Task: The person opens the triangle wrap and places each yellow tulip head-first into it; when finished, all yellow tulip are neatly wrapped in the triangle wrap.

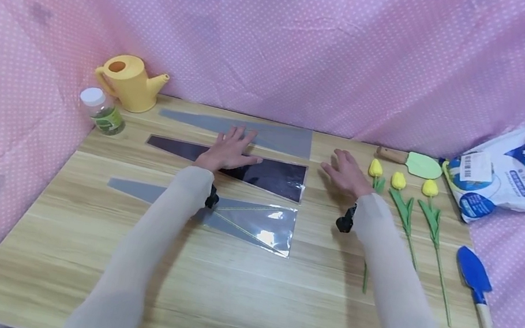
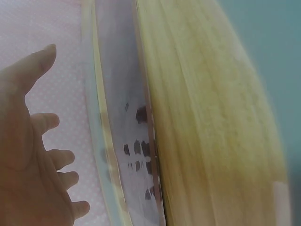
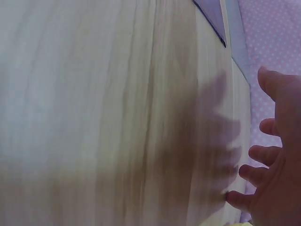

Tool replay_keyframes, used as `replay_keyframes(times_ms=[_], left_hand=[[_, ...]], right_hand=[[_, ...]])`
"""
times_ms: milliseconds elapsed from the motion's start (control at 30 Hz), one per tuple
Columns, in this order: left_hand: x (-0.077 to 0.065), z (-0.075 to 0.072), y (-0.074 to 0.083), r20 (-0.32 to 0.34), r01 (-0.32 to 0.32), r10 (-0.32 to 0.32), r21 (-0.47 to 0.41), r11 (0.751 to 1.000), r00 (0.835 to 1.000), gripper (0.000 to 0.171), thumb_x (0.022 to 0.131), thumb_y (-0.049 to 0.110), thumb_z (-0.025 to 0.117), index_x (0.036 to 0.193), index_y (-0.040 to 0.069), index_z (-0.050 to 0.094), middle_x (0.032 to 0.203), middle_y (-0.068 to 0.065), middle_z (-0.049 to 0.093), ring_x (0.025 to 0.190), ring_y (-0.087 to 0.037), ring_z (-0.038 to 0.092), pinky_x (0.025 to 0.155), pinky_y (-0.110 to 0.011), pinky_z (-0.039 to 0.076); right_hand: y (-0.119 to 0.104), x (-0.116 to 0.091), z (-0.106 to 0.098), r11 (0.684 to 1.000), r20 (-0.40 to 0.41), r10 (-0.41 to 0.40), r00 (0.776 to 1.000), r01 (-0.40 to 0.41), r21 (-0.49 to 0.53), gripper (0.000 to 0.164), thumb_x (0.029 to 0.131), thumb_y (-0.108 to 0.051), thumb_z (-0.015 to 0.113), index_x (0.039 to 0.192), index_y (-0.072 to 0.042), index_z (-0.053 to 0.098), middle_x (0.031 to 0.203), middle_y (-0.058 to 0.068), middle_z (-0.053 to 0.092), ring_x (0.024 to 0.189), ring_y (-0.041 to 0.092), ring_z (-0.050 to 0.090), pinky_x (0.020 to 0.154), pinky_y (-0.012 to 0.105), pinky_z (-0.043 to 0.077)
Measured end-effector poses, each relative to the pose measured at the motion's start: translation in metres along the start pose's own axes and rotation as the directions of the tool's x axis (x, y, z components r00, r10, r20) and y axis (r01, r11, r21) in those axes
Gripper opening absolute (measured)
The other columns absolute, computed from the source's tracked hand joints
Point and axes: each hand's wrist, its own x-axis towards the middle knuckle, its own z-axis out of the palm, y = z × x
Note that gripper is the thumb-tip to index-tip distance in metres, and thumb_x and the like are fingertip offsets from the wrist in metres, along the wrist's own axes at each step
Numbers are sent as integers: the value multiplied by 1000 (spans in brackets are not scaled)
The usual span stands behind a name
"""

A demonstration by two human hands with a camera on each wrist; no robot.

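Note:
My left hand [image 1: 227, 153] is spread over the middle of three flat tapered sheets, with nothing in its grasp. That middle sheet [image 1: 271, 176] is dark with a pale edge. Beyond the fingertips lies a grey tapered sheet [image 1: 287, 140]; under the left wrist is a clear glossy one [image 1: 259, 225] with yellow lines. In the left wrist view, the palm [image 2: 28, 155] and separated fingers hold nothing. My right hand [image 1: 349, 175], fingers apart, hovers over bare wood between the sheets and a yellow tulip [image 1: 376, 168]. Its shadow falls on the tabletop [image 3: 117, 117] in the right wrist view.
Two more artificial tulips [image 1: 398, 181] lie to the right. A green-bladed trowel [image 1: 423, 165], a blue trowel [image 1: 474, 270] and a white printed bag [image 1: 515, 167] are along the right side. A yellow watering can [image 1: 131, 83] and a white-capped jar [image 1: 109, 119] stand at back left.

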Motion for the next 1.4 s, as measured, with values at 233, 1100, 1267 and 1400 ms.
replay_keyframes(times_ms=[233, 1100, 1267, 1400], left_hand=[[16, 3, 11, 35, -15, 14, 3, 1000, 999, 83, 91, 67, 40, 156, 23, 12, 164, -16, 2, 152, -38, -1, 119, -65, 5], [47, 27, 62, 112, -47, 44, 24, 999, 993, 81, 92, 66, 40, 156, 23, 15, 164, -16, 5, 152, -38, 1, 121, -61, 4], [49, 30, 64, 124, -39, 36, 17, 999, 992, 80, 92, 66, 40, 156, 24, 14, 164, -16, 4, 152, -37, 1, 121, -61, 4], [49, 31, 67, 125, -43, 39, 28, 999, 991, 77, 93, 65, 40, 155, 25, 19, 164, -16, 5, 152, -38, 2, 121, -61, 5]], right_hand=[[-13, 11, 6, 1000, 1, 0, 1000, 0, -21, 72, 99, -49, 38, 153, -6, 19, 161, 25, 10, 149, 44, 12, 117, 66, 14], [-26, 31, 17, 990, -79, 93, 993, -101, -101, 67, 96, -52, 45, 141, -3, 38, 158, 24, 19, 146, 43, 19, 112, 71, 17], [-27, 38, 20, 984, -102, 115, 988, -128, -123, 65, 96, -53, 46, 139, -4, 39, 158, 23, 21, 144, 44, 21, 111, 71, 19], [-26, 42, 21, 978, -124, 130, 984, -147, -147, 64, 95, -54, 48, 135, -5, 42, 156, 24, 22, 142, 45, 23, 109, 71, 22]])
